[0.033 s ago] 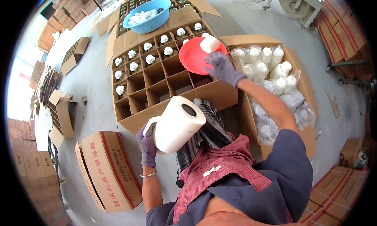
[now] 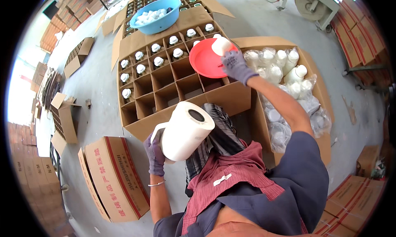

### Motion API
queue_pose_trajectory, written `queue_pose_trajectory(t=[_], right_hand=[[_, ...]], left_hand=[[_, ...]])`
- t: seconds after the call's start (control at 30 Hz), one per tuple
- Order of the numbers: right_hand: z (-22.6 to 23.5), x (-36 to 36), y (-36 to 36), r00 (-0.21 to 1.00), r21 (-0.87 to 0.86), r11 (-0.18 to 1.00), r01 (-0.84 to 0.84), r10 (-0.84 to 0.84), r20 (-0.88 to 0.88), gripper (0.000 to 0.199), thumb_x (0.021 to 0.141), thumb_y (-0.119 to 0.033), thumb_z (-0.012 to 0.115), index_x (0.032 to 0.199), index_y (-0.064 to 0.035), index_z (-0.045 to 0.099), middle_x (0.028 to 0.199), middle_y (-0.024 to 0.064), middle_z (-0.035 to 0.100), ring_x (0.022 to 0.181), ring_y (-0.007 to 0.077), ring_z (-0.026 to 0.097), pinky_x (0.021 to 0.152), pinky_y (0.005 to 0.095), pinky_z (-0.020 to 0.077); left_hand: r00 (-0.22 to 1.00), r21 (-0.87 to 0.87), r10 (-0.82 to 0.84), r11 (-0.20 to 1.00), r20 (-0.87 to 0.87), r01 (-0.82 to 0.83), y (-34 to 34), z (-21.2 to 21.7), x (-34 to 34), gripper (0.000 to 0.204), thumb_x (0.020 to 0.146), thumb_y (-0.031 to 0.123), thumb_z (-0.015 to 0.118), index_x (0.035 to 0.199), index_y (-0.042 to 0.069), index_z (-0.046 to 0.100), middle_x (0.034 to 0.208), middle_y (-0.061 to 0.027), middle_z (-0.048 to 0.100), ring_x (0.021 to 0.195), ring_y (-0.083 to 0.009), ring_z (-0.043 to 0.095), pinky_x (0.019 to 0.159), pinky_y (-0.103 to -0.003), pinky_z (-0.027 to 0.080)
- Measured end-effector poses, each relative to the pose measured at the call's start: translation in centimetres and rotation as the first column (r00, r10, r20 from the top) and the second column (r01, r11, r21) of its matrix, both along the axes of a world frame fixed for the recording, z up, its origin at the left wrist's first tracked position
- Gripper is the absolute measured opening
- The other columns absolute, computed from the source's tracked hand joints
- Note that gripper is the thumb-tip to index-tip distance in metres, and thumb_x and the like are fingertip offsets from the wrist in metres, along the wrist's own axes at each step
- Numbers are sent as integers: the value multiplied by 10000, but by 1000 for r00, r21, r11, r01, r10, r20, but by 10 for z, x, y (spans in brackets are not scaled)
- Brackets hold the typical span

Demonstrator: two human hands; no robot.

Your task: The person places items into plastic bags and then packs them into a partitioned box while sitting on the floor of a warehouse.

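Observation:
My left hand [image 2: 155, 158] is closed round the handle side of a white jug [image 2: 185, 132], tilted over my lap with a dark round opening at its top end. My right hand [image 2: 238, 67], in a grey-purple glove, reaches to the right side of a shallow red basin [image 2: 204, 62]. Its fingers are curled against a small white cup-like piece [image 2: 221, 46] at the basin's rim; the fingertips are partly hidden. The basin rests on a divided carton [image 2: 185, 97], where white-capped bottles [image 2: 158, 61] stand in several cells.
To the right, an open carton [image 2: 319, 78] holds bagged white bottles [image 2: 295, 74]. A blue basin [image 2: 165, 24] of small white pieces sits on the carton's far side. A closed carton [image 2: 117, 177] stands at the lower left, with stacked boxes [image 2: 352, 200] at the lower right.
My right hand has shifted slightly right and up, its fingers drawn in against the white cup-like piece. The jug in my left hand has turned a little.

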State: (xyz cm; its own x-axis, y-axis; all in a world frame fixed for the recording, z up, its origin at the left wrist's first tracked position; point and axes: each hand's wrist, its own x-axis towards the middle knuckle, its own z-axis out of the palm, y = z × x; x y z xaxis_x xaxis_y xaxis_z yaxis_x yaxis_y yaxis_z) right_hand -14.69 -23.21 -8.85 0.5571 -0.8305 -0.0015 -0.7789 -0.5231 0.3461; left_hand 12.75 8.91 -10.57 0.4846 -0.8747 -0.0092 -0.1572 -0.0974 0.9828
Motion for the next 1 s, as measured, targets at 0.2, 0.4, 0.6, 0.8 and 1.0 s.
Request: queue_pose_trajectory(t=[0.2, 0.4, 0.6, 0.8, 1.0], right_hand=[[-36, -4, -46, 959, -77, 996, -47, 23, -283, 177, 843, -148, 594, 923, -187, 748, 935, 58, 715, 853, 255, 668, 641, 457, 441], [-5, -10, 3, 545, 631, 612, -477, -356, 759, 185, 823, -124, 607, 969, -12, 623, 979, 144, 667, 902, 255, 656, 806, 374, 517], [74, 29, 100, 162, -35, 235, -971, 764, 625, 236, 834, -131, 630, 1051, -49, 586, 1153, 105, 594, 1119, 270, 580, 1028, 432, 464], [91, 34, 96, -85, -174, -40, -984, 963, 256, 297, 754, -154, 628, 1030, -66, 562, 1150, 118, 547, 1168, 315, 537, 1059, 468, 448], [75, 29, 113, -130, -215, -66, -974, 946, 298, 212, 742, -158, 656, 917, -75, 568, 1039, 119, 547, 1061, 330, 574, 969, 466, 506]], left_hand=[[893, 27, -117, 993, 434, 117, -3, 9, -5, 246, 931, 201, 570, 1027, -9, 655, 934, -141, 711, 829, -241, 694, 731, -339, 535], [870, 59, -352, 933, 345, 354, -25, 1, 15, 292, 860, 195, 651, 1080, 2, 634, 964, -168, 706, 886, -294, 704, 766, -361, 544], [784, 35, -585, 805, 209, 592, -43, -25, 26, 414, 875, 229, 665, 1227, 22, 603, 1059, -130, 713, 968, -237, 703, 824, -345, 544], [642, 50, -405, 821, -651, 569, -50, -28, 16, 352, 973, 244, 566, 1262, 45, 591, 1096, -92, 704, 952, -174, 691, 808, -299, 547], [696, 112, -677, 731, 237, 673, -40, -22, 13, 351, 1002, 271, 527, 1259, 38, 582, 1064, -54, 704, 918, -166, 686, 801, -294, 551]])
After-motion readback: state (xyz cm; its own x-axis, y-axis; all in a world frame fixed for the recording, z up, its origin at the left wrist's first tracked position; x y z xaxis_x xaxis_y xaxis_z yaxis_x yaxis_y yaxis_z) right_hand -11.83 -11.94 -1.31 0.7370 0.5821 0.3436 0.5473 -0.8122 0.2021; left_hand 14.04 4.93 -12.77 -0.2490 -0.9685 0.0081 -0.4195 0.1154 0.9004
